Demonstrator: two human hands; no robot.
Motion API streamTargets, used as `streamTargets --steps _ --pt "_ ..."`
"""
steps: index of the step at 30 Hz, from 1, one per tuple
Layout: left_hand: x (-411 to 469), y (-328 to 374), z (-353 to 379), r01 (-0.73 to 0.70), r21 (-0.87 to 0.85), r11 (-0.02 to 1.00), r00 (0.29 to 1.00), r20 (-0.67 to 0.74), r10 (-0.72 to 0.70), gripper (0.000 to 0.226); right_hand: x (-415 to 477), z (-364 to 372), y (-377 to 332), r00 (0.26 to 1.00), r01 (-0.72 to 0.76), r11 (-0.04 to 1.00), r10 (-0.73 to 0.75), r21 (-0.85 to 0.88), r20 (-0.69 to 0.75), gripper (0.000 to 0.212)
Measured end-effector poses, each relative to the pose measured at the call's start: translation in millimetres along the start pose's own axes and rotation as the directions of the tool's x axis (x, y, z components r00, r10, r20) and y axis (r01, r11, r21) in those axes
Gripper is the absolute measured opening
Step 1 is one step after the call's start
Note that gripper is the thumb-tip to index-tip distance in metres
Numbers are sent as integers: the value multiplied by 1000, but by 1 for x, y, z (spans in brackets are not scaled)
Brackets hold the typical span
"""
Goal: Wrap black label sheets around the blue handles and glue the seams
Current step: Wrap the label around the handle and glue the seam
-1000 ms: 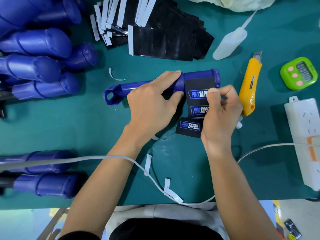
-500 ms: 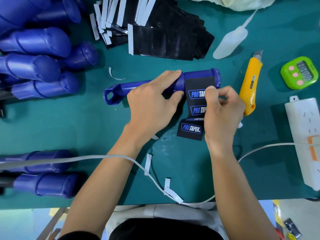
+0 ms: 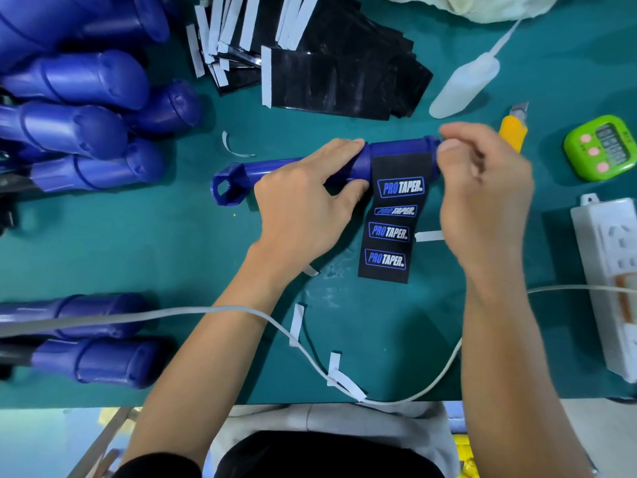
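The left hand (image 3: 303, 208) grips the shaft of a blue handle (image 3: 396, 150), fingers curled over the top and thumb underneath. The handle lies crosswise at the centre of the view, with its ring end toward 9 o'clock and its thick capped end toward 3 o'clock. The right hand (image 3: 486, 201) is blurred, with thumb and fingertips bunched at the cap. Whether it holds anything cannot be told.

A black label sheet (image 3: 393, 232) printed with four PRO TAPER logos has its top edge on the thick part of the handle. The rest trails toward 6 o'clock, lying on the green work mat (image 3: 172, 243).

- At 10 o'clock, a heap of blue handles (image 3: 76, 108).
- At 12 o'clock, a fanned stack of black label sheets (image 3: 337, 81) with white edge strips.
- At 3 o'clock, a white power strip (image 3: 606, 270).
- At 8 o'clock, two more handles (image 3: 103, 360) lying side by side.
- A white cable (image 3: 172, 313) crosses from 9 o'clock under both forearms and curves back toward 3 o'clock.
- At 1 o'clock, a translucent squeeze bottle (image 3: 462, 88) with a long nozzle.
- At 2 o'clock, a green timer (image 3: 601, 148).
- Just beyond the right hand, a yellow utility knife (image 3: 513, 132), mostly hidden.
- Scattered on the mat, white backing strips (image 3: 296, 324), one just right of the label.
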State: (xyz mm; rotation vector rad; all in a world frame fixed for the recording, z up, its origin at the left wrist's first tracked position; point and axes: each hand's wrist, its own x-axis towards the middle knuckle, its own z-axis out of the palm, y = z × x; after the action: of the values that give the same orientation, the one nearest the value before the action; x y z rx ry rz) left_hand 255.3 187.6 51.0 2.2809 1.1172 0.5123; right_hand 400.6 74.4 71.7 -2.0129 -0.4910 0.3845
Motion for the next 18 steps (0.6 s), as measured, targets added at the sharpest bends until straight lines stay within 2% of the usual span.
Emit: streamTargets --steps 2,4,10,12,14,18 --pt "2 -3 -1 5 -10 1000 1000 -21 -5 44 9 8 5 994 -8 1000 7 11 106 31" --pt "5 -7 -5 15 -6 1000 999 -39 -15 45 14 17 9 990 -4 998 -5 64 143 32" --pt "7 -17 -13 82 -77 994 997 18 -80 42 13 32 17 994 -15 973 -10 231 106 31" --pt "8 -11 -10 118 -127 985 993 -13 -121 33 12 32 18 995 -16 968 -9 249 99 31" --pt "10 -2 -6 170 -148 974 982 -62 -181 33 11 31 18 995 -23 966 -1 256 96 30" --pt "12 8 2 197 -38 980 975 -97 -200 37 11 32 18 994 -42 963 14 267 105 33"
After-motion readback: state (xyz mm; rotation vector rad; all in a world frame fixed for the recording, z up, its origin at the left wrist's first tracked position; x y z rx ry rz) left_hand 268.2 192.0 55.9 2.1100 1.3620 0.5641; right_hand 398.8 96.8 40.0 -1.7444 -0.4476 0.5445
